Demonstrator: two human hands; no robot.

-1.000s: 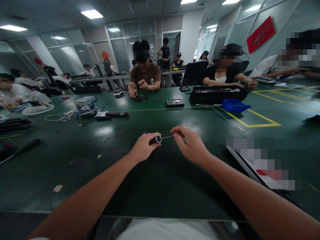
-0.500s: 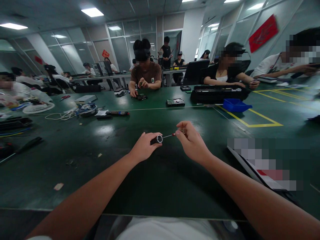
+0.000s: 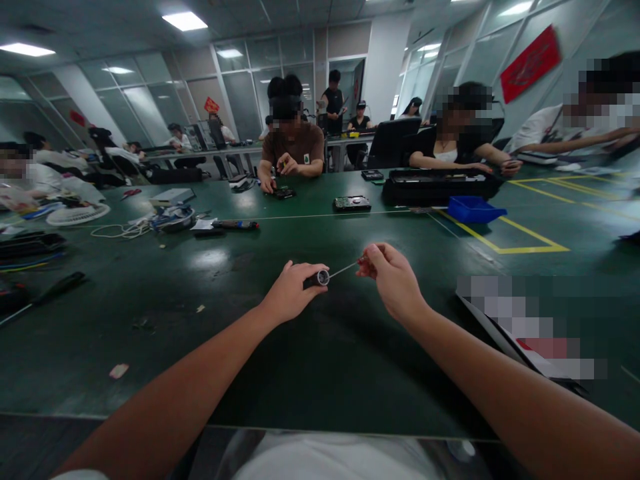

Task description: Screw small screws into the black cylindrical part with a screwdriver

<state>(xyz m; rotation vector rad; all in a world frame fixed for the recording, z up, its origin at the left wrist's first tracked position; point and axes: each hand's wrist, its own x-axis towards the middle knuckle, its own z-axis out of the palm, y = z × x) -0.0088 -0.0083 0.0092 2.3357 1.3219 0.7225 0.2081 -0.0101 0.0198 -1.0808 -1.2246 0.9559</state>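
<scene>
My left hand [image 3: 289,291] is wrapped round a dark cylinder with a silver-rimmed round end [image 3: 323,277], which faces right; its exact kind I cannot make out. A small screwdriver [image 3: 344,269] has its thin metal shaft tilted up to the right, its tip at or just inside that round end. At the shaft's other end my right hand [image 3: 389,273] pinches the handle, mostly hidden by the fingers. Both hands are above the green tabletop [image 3: 330,373], close together.
A blue plastic scoop-shaped bin [image 3: 475,209] and a hard drive [image 3: 352,203] stand beyond my hands. To the left lie an electric screwdriver [image 3: 235,225], tangled cables [image 3: 173,219] and a long screwdriver [image 3: 47,297]. Papers [image 3: 530,340] lie right. A co-worker [image 3: 293,143] works opposite.
My right hand has moved slightly right and turned, drawing its fingers closer round the handle. More of the shaft shows between the hands. My left hand stays almost in place.
</scene>
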